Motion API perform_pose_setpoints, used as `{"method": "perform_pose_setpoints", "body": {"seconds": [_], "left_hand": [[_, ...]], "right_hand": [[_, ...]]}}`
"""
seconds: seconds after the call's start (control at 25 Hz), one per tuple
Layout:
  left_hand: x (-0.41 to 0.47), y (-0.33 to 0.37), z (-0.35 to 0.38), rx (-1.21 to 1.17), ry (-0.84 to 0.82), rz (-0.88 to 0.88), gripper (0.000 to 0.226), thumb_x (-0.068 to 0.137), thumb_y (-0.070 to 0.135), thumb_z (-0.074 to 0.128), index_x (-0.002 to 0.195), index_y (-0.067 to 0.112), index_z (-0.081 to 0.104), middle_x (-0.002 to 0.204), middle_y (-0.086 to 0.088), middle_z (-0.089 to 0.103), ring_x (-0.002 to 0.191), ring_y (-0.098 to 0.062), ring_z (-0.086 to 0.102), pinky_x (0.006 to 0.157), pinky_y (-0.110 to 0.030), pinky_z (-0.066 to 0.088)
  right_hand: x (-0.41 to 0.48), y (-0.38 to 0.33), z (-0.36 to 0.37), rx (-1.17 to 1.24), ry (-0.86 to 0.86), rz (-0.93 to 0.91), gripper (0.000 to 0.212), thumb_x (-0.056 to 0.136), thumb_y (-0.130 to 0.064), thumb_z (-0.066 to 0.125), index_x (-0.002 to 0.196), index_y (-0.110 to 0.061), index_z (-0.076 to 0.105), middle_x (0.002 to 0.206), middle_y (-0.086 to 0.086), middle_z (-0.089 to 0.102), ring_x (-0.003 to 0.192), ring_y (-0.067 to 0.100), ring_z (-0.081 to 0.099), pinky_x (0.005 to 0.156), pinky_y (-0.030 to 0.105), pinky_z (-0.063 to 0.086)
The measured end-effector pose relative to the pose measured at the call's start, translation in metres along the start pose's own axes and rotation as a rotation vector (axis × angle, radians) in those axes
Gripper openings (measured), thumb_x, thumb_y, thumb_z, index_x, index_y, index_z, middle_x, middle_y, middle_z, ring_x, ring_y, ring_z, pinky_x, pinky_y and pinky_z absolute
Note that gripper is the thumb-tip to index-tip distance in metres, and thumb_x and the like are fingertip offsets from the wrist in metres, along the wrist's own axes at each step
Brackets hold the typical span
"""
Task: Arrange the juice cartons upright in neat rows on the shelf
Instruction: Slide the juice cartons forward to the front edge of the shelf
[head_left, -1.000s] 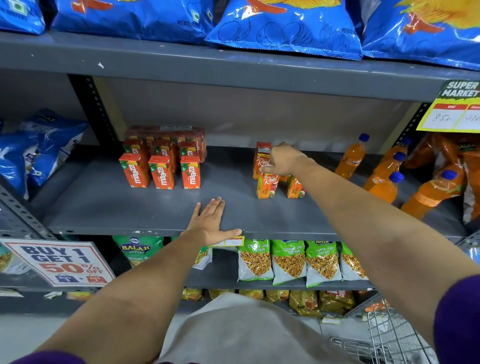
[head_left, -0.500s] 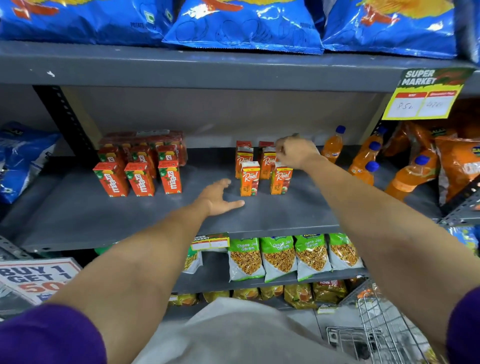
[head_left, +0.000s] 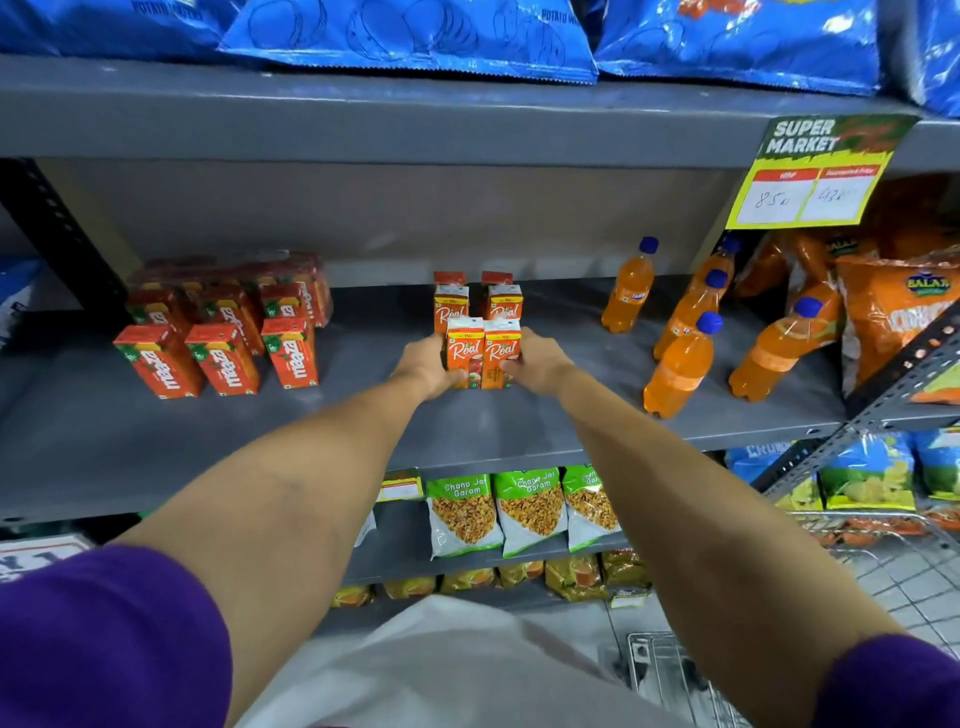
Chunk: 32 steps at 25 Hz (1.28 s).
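Two orange Real juice cartons (head_left: 483, 353) stand upright, side by side and touching, at the middle of the grey shelf (head_left: 363, 431), each with white script lettering and a fruit picture near its base. The left hand (head_left: 426, 366) presses the left carton's outer side and the right hand (head_left: 540, 361) the right carton's, clamping the pair between them. Two more Real cartons (head_left: 478, 304) stand upright just behind.
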<state>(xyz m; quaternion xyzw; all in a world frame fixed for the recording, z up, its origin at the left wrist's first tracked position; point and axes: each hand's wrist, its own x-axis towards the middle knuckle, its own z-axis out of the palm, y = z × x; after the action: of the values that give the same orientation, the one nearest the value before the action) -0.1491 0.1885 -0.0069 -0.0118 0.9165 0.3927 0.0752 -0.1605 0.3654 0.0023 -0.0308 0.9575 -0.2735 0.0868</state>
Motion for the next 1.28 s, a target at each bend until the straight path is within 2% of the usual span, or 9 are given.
{"method": "perform_pose_setpoints", "body": {"seconds": [0.16, 0.36, 0.44, 0.56, 0.72, 0.84, 1.0, 1.12, 1.28], "left_hand": [[0.001, -0.008, -0.001, -0.157, -0.023, -0.044, 0.055, 0.085, 0.013, 0.071, 0.136, 0.014, 0.049, 0.131, -0.01, 0.062, 0.12, -0.031, 0.059, 0.098, -0.05, 0.051], [-0.002, -0.013, -0.004, -0.152, -0.084, -0.036, 0.041, 0.09, 0.016, 0.065, 0.13, 0.009, 0.054, 0.123, -0.012, 0.063, 0.106, -0.029, 0.066, 0.09, -0.041, 0.056], [-0.004, -0.016, -0.005, -0.165, -0.135, -0.041, 0.042, 0.092, 0.016, 0.063, 0.132, 0.008, 0.054, 0.125, -0.013, 0.062, 0.104, -0.026, 0.066, 0.09, -0.038, 0.056], [-0.007, -0.016, -0.009, -0.193, -0.25, -0.046, 0.042, 0.094, 0.014, 0.059, 0.134, 0.005, 0.051, 0.123, -0.014, 0.062, 0.095, -0.022, 0.065, 0.088, -0.036, 0.057], [-0.013, -0.021, -0.014, -0.176, -0.327, -0.046, 0.042, 0.087, 0.018, 0.069, 0.126, 0.003, 0.06, 0.114, -0.011, 0.068, 0.086, -0.017, 0.068, 0.088, -0.033, 0.056], [-0.026, -0.026, -0.014, -0.171, -0.357, 0.001, 0.04, 0.083, 0.017, 0.074, 0.119, 0.004, 0.066, 0.115, -0.012, 0.071, 0.094, -0.02, 0.069, 0.097, -0.034, 0.052], [-0.041, -0.03, -0.012, -0.097, -0.385, 0.023, 0.036, 0.076, 0.026, 0.08, 0.11, 0.016, 0.073, 0.108, -0.002, 0.075, 0.101, -0.011, 0.068, 0.1, -0.028, 0.045], [-0.049, -0.035, -0.007, -0.135, -0.339, 0.034, 0.038, 0.074, 0.026, 0.082, 0.109, 0.013, 0.074, 0.107, -0.004, 0.075, 0.099, -0.011, 0.069, 0.102, -0.033, 0.047], [-0.059, -0.036, -0.003, -0.163, -0.305, 0.049, 0.04, 0.074, 0.026, 0.081, 0.111, 0.011, 0.073, 0.11, -0.006, 0.074, 0.098, -0.011, 0.07, 0.101, -0.034, 0.049]], "right_hand": [[0.002, 0.002, 0.005, -0.011, -0.034, -0.018, 0.058, 0.092, -0.022, 0.061, 0.142, -0.011, 0.035, 0.141, 0.012, 0.052, 0.128, 0.031, 0.051, 0.108, 0.04, 0.04], [0.001, 0.013, 0.008, 0.101, -0.056, 0.002, 0.05, 0.088, -0.023, 0.067, 0.132, -0.011, 0.047, 0.131, 0.012, 0.06, 0.118, 0.031, 0.059, 0.101, 0.045, 0.049], [-0.001, 0.017, 0.004, 0.156, -0.089, 0.021, 0.045, 0.087, -0.02, 0.069, 0.128, -0.008, 0.053, 0.125, 0.012, 0.064, 0.113, 0.027, 0.062, 0.094, 0.039, 0.054], [-0.01, 0.023, -0.001, 0.312, -0.165, 0.006, 0.044, 0.086, -0.012, 0.07, 0.127, -0.004, 0.056, 0.124, 0.011, 0.065, 0.102, 0.018, 0.063, 0.076, 0.02, 0.056], [-0.024, 0.037, -0.001, 0.372, -0.221, -0.006, 0.045, 0.079, -0.012, 0.077, 0.12, -0.005, 0.063, 0.121, 0.01, 0.068, 0.111, 0.023, 0.065, 0.103, 0.042, 0.049], [-0.034, 0.045, 0.001, 0.316, -0.227, 0.012, 0.045, 0.069, -0.02, 0.085, 0.11, -0.008, 0.071, 0.114, 0.006, 0.072, 0.11, 0.02, 0.065, 0.105, 0.041, 0.046], [-0.044, 0.046, -0.001, 0.236, -0.276, 0.006, 0.048, 0.06, -0.026, 0.089, 0.103, -0.013, 0.073, 0.111, 0.002, 0.073, 0.109, 0.018, 0.065, 0.105, 0.043, 0.046], [-0.052, 0.042, -0.001, 0.233, -0.273, -0.009, 0.046, 0.062, -0.023, 0.089, 0.103, -0.015, 0.071, 0.114, 0.001, 0.072, 0.11, 0.019, 0.064, 0.105, 0.042, 0.046], [-0.062, 0.038, -0.002, 0.217, -0.263, -0.018, 0.04, 0.065, -0.022, 0.087, 0.097, -0.028, 0.063, 0.12, 0.001, 0.067, 0.11, 0.018, 0.061, 0.106, 0.039, 0.044]]}}
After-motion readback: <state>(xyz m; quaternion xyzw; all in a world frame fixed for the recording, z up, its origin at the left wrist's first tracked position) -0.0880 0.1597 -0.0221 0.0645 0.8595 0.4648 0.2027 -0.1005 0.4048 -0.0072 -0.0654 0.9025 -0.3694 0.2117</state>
